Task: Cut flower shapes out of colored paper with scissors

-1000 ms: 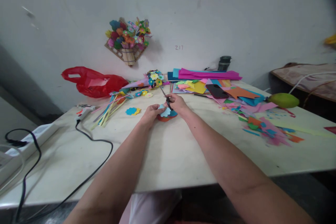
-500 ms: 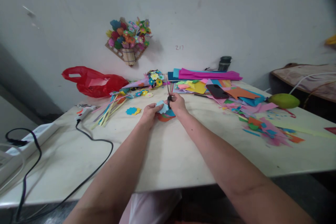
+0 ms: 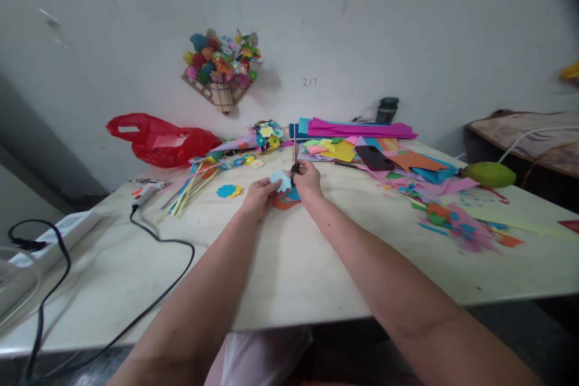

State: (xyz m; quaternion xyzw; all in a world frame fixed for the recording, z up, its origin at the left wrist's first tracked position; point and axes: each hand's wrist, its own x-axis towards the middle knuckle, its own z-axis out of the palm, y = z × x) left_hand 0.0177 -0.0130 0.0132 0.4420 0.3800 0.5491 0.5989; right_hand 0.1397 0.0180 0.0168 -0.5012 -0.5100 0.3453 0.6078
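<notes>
Pinched in my left hand [image 3: 260, 196] is a light blue paper flower [image 3: 281, 180] with a scalloped edge. My right hand [image 3: 308, 180] is closed round the black handles of a pair of scissors [image 3: 295, 154], just right of the flower. The blades point away from me toward the wall and look closed. Below both hands lie orange and blue paper pieces [image 3: 284, 204] on the table, partly covered by my fingers. To the left, a blue and a yellow paper flower [image 3: 228, 191] overlap on the tabletop.
A glue gun [image 3: 147, 193] with a black cord and a power strip [image 3: 58, 235] lie at left. Behind are thin paper strips [image 3: 190, 184] and a red plastic bag [image 3: 167, 145]. Paper scraps [image 3: 465, 223], a phone [image 3: 374, 157] and a green mango-like fruit [image 3: 490, 174] are at right.
The scissor blades, slightly apart before, have come together and point more straight ahead. The light blue flower has shifted slightly in my left hand.
</notes>
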